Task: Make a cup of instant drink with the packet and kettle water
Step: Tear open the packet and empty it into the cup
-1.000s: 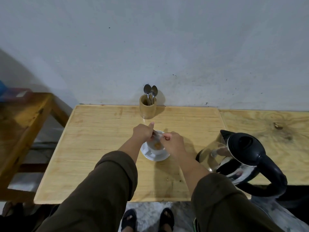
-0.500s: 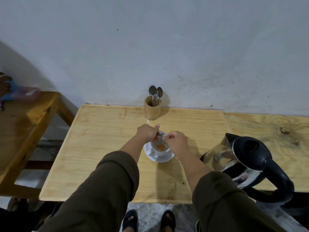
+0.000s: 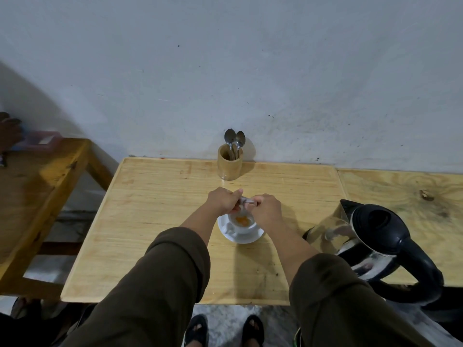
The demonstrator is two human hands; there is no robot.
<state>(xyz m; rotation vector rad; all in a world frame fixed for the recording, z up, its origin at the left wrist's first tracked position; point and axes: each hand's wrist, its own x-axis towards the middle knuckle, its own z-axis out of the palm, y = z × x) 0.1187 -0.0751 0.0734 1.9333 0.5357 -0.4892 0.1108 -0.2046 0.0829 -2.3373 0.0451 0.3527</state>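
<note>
A white cup (image 3: 243,226) stands on a white saucer (image 3: 250,237) in the middle of the light wooden table (image 3: 155,221). Orange powder (image 3: 242,220) lies in the bottom of the cup. Just above the cup's far rim, my left hand (image 3: 223,200) and my right hand (image 3: 266,206) both pinch a small silvery packet (image 3: 246,201). The packet is mostly hidden by my fingers. A steel kettle (image 3: 360,236) with a black lid and handle stands at the right, near the table's front edge.
A wooden holder (image 3: 229,162) with two spoons (image 3: 234,140) stands against the wall behind the cup. A second wooden table (image 3: 406,196) adjoins on the right. A darker wooden bench (image 3: 35,191) is at the left. My sandalled feet (image 3: 225,330) show below the table edge.
My view has shifted slightly, so everything sits a little further right in the frame. Both hands stay on the packet above the cup, with more orange powder visible in the cup.
</note>
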